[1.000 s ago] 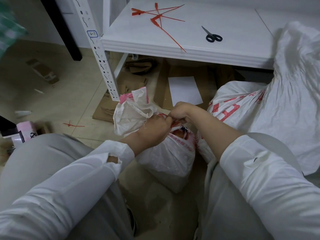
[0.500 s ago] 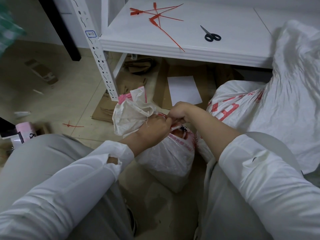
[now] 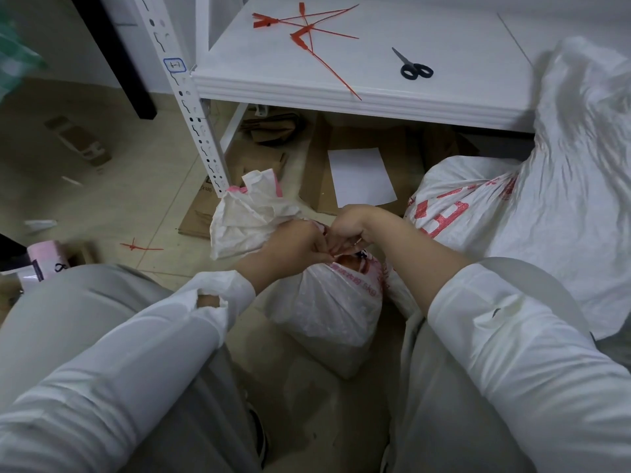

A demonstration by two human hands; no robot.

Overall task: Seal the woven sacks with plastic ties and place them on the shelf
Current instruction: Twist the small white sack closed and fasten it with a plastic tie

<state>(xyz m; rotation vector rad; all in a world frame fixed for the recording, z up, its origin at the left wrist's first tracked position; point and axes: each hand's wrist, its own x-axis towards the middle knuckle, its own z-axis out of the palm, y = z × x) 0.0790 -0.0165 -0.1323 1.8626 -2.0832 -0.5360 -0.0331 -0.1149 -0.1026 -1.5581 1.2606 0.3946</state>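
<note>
Three sacks from what I can see: the small sack (image 3: 324, 302) right under my hands, then a red-printed sack (image 3: 454, 206) and a plain sack (image 3: 580, 158) off past the right hand (image 3: 351, 223). Up beyond the hands, the shelf (image 3: 341, 97) has one pair of scissors (image 3: 415, 68) and a pile of red ties (image 3: 307, 32), too crossed to count. One loose tie (image 3: 140, 247) is on the floor, out past the left hand (image 3: 293, 244). Both hands are clenched on the small sack's bunched neck. Can't see what's between the fingers.

Single head-worn wide-angle view, looking forward and steeply down from above the lap, close on the floor (image 3: 112, 186) between the knees, the white shelf (image 3: 341, 97) near along the top edge.
</note>
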